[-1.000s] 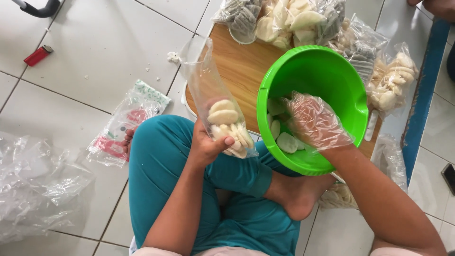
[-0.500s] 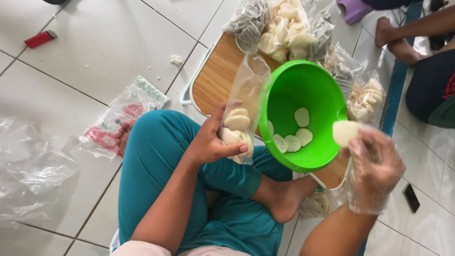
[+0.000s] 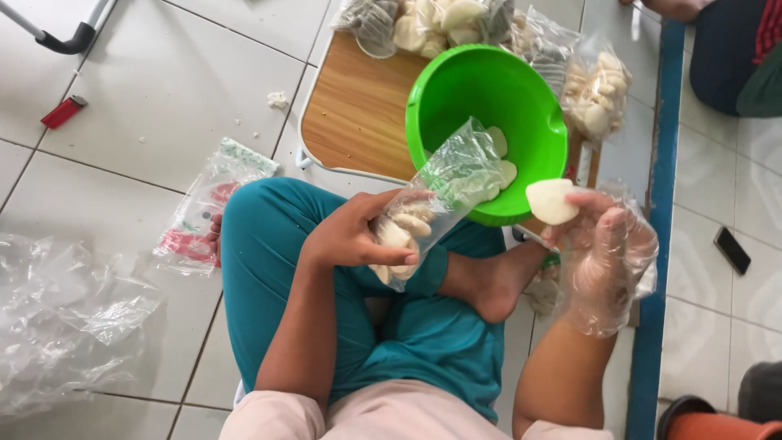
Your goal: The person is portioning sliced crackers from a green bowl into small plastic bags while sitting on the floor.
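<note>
Crackers, pale and round, half fill a clear plastic bag [image 3: 436, 200] whose open mouth leans against the green bowl [image 3: 489, 106] at the wooden board's [image 3: 358, 114] near edge. Left hand [image 3: 350, 236] closes around the bag's lower part. Right hand [image 3: 607, 244], in a thin plastic glove, pinches one white cracker [image 3: 551, 201] between fingertips, just beside the bowl's rim

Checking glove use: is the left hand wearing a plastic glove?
No, the left hand is bare, holding the clear plastic bag of white crackers; only the right hand is gloved.
</note>
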